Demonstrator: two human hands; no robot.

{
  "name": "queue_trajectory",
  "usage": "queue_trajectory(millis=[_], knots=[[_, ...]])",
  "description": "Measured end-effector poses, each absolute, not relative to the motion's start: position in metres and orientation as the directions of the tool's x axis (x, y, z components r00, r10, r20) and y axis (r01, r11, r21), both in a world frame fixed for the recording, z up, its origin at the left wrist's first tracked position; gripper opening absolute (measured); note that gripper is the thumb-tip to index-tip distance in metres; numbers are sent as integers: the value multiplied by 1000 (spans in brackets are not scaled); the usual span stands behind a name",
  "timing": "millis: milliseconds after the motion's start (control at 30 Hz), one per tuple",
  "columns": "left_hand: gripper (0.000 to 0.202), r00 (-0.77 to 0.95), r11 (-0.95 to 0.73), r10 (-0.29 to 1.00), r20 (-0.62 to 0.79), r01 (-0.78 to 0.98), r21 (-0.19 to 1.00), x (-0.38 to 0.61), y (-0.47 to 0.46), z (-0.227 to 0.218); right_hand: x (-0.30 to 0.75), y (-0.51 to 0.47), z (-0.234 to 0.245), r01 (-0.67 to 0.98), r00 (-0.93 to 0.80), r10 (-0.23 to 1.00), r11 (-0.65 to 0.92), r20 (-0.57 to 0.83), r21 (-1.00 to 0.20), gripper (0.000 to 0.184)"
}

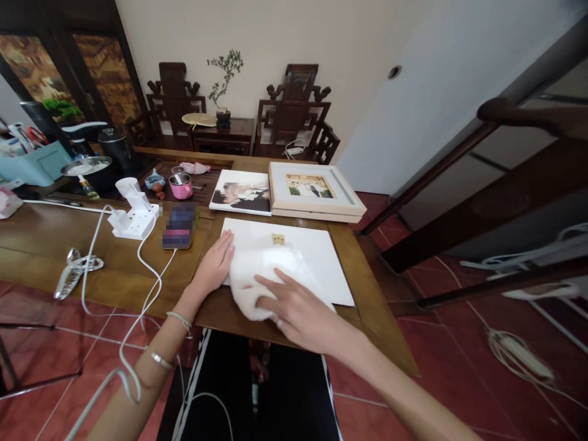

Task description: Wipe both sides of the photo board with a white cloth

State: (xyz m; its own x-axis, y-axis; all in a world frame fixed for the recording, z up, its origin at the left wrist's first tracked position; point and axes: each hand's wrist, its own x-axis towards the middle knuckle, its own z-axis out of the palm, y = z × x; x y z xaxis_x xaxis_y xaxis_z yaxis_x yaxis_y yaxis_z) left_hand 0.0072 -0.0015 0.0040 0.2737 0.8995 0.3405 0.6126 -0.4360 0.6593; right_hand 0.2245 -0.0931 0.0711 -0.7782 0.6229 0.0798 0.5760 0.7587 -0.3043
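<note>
A white flat panel [316,257] lies on the wooden table in front of me, with a small gold-coloured metal piece [278,239] near its far edge. My left hand [215,263] rests along the panel's left edge, its fingers stretched out and holding nothing. A fluffy white cloth [248,275] covers the near left part of the panel. My right hand [294,306] presses on this cloth, with some fingers tucked into its folds.
Behind the panel lie a photo print [245,193] and a framed picture [316,190]. To the left are a phone [180,226] on a cable, a white power strip [135,220], a pink cup [180,185] and a silvery hair claw [73,272]. White cables hang over the table's front edge.
</note>
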Motion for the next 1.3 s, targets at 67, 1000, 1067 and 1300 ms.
queue_trajectory(millis=[67, 1000, 1067, 1300], knots=[[46, 322, -464, 885, 335, 653, 599, 7, -1, 1, 237, -86, 71, 635, -730, 679, 714, 72, -294, 40], [45, 378, -496, 867, 324, 712, 497, 3, -1, 3, 302, -15, 27, 779, -411, 863, 500, 294, -378, 44], [45, 377, -493, 869, 320, 715, 496, 2, -1, 4, 311, -44, 25, 780, -431, 858, 510, 279, -363, 43], [47, 383, -498, 867, 320, 705, 506, 1, -1, 4, 347, -124, 74, 747, -555, 830, 528, 60, -404, 48]])
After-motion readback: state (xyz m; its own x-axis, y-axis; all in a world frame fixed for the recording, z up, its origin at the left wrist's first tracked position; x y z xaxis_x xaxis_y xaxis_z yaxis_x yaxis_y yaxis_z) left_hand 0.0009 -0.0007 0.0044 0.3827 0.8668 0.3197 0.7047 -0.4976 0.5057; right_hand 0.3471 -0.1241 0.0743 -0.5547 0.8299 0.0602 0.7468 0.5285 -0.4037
